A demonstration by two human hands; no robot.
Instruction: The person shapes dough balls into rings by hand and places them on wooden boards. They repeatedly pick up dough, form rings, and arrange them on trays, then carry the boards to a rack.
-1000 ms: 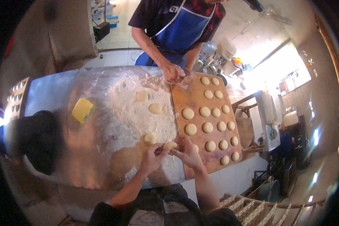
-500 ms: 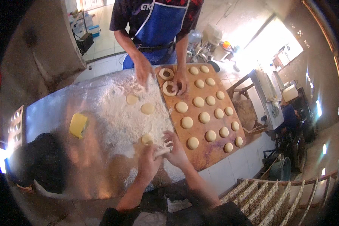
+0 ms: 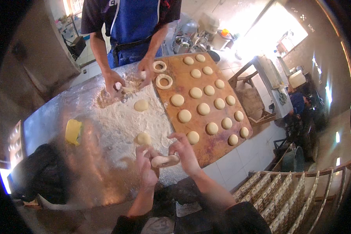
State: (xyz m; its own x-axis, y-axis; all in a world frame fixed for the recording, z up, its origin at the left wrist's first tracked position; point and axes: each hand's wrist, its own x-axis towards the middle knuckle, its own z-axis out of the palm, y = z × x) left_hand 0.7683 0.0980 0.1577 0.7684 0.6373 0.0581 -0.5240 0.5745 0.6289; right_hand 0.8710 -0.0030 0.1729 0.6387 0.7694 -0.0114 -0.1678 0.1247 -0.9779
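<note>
Between my two hands, above the near edge of the metal table (image 3: 93, 163), hangs a pale dough ring (image 3: 165, 161), seen almost edge-on. My left hand (image 3: 147, 167) grips its left end, and the fingers of my right hand (image 3: 184, 154) are curled around its right end. Just beyond my left hand, a flat dough round (image 3: 143, 139) lies in the flour (image 3: 121, 121). Another dough round (image 3: 141, 105) rests farther back. To the right, a wooden board (image 3: 210, 151) bears several dough rounds (image 3: 203, 109) and two dough rings, a far one (image 3: 159, 66) and a nearer one (image 3: 163, 82).
Across the table, a co-worker in a blue apron (image 3: 134, 23) works dough with a left-side hand (image 3: 114, 83) and a right-side hand (image 3: 146, 71). A yellow block (image 3: 73, 132) and a black bag (image 3: 39, 171) sit at left. A rack (image 3: 279, 195) of dough rings stands at lower right.
My hands have drawn slightly apart and turned the dough ring. The co-worker's hands have left the board's rings and moved to dough on the floured table. The whole view has shifted.
</note>
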